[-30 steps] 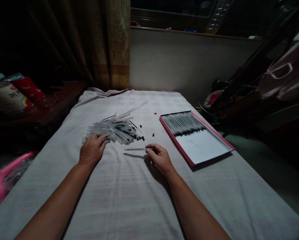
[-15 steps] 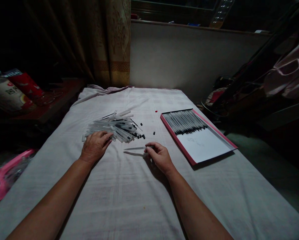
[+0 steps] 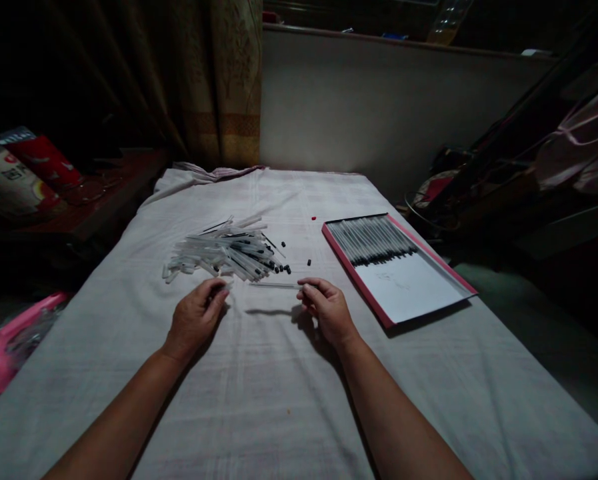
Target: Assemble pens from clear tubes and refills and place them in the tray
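My right hand (image 3: 326, 307) pinches a slim clear pen (image 3: 276, 285) near one end, its other end pointing left above the cloth. My left hand (image 3: 199, 313) is closed on a small clear pen cap (image 3: 229, 285), which sticks out past the fingertips and faces the pen across a short gap. Just beyond the left hand lies a loose pile of clear pen parts (image 3: 219, 250) with dark pieces among them. Several small black plugs (image 3: 287, 269) are scattered at the pile's right side. On the right, a shallow pink-edged box (image 3: 361, 293) holds a row of clear pens (image 3: 373, 239) with dark ends.
A white cloth (image 3: 249, 400) covers the table. A small red piece (image 3: 313, 218) lies toward the back. Left of the table are a dark side table (image 3: 113, 190) with containers and a pink handle-like object (image 3: 13, 340). A curtain (image 3: 239, 93) hangs behind.
My left hand has come back from the pile toward me, now with the clear pen cap in its fingers. My right hand has shifted slightly right, raising the pen off the cloth.
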Motion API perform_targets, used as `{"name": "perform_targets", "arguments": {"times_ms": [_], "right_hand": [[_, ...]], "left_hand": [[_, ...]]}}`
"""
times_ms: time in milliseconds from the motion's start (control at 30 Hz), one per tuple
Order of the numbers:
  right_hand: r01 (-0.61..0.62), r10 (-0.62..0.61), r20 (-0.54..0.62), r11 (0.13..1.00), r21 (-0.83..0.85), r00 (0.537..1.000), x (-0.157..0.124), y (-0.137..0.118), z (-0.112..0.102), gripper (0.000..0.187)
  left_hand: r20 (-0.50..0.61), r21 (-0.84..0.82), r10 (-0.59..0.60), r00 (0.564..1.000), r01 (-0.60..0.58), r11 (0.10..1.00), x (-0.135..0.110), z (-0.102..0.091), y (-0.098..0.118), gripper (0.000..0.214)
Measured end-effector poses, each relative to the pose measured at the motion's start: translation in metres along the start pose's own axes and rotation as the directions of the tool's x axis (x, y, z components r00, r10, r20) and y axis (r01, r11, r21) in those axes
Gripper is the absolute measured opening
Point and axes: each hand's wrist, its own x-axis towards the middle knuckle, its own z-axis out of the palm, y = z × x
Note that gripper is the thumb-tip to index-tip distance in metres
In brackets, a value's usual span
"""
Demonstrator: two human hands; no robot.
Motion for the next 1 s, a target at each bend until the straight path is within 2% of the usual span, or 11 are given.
{"name": "perform_targets", "arguments": {"times_ms": [33, 100, 200, 533, 733, 900, 1000], "right_hand": [[-0.002, 0.002, 0.007, 1.0, 0.01, 1.0, 0.0, 0.0, 0.0, 0.032], [0.006, -0.007, 0.033, 1.0, 0.016, 0.999, -0.001, 0.0, 0.001, 0.029], [0.019, -0.02, 0.077, 1.0, 0.003, 0.997, -0.001, 0.002, 0.003, 0.025], [0.038, -0.029, 0.09, 0.994, -0.098, 0.996, -0.003, 0.003, 0.004, 0.023], [0.035, -0.025, 0.104, 0.995, -0.098, 0.994, -0.003, 0.002, 0.003, 0.023], [0.026, -0.015, 0.111, 0.995, -0.1, 0.994, -0.005, 0.004, 0.004, 0.024], [-0.015, 0.035, 0.161, 0.992, -0.129, 0.986, -0.007, 0.003, 0.003, 0.028]], "left_hand": [[0.037, -0.134, -0.106, 0.994, 0.11, 0.985, -0.008, 0.002, 0.004, 0.032], [0.128, -0.363, -0.266, 0.955, 0.295, 0.884, -0.02, 0.004, 0.009, 0.039], [0.212, -0.501, -0.337, 0.917, 0.398, 0.768, -0.026, 0.004, 0.012, 0.045], [0.239, -0.434, -0.283, 0.929, 0.363, 0.825, -0.022, 0.001, 0.02, 0.041], [0.253, -0.402, -0.265, 0.931, 0.35, 0.846, -0.022, 0.002, 0.019, 0.042], [0.261, -0.395, -0.271, 0.927, 0.359, 0.846, -0.022, 0.002, 0.021, 0.041], [0.287, -0.413, -0.284, 0.915, 0.385, 0.825, -0.023, 0.001, 0.023, 0.039]]}}
